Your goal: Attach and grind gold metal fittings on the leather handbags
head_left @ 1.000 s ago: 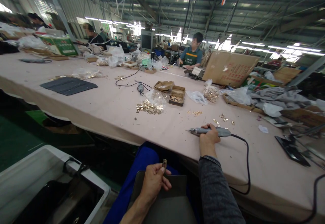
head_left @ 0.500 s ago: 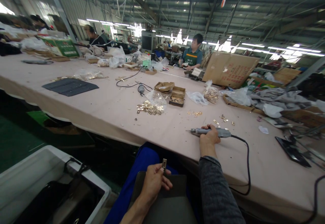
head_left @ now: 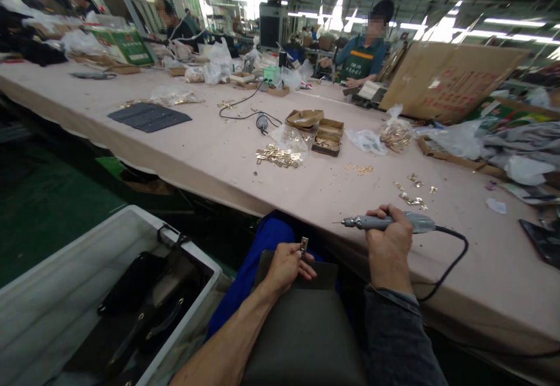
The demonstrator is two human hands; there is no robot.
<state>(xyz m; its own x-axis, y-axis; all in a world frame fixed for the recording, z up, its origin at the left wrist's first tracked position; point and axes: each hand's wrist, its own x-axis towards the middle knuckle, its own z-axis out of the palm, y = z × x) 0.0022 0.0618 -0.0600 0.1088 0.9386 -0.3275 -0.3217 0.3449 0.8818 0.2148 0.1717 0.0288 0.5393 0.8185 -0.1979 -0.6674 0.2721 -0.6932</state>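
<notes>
Between the thumb and finger of my left hand (head_left: 286, 266) is a small gold metal plate (head_left: 304, 245), held upright. That hand is over the upper edge of a dark grey-brown bag panel (head_left: 301, 327) lying on my lap. My right hand (head_left: 389, 237) is wrapped round an electric screwdriver (head_left: 374, 223); its thin bit points left and its black cord trails off to the right. The screwdriver is above the front edge of the table (head_left: 219, 158). Several loose gold metal fittings (head_left: 411, 199) lie on the table behind it.
A pile of gold plates (head_left: 280, 157) and an open small cardboard box (head_left: 327, 141) of tiny parts stand mid-table. At lower left, a white bin (head_left: 131, 223) holds dark bags. A co-worker (head_left: 365, 53) is across the table beside a large cardboard sheet (head_left: 450, 80).
The view has tipped down and shifted left. My right hand has lifted the screwdriver off the tabletop and brought it toward the front edge. The left hand keeps its hold on the plate.
</notes>
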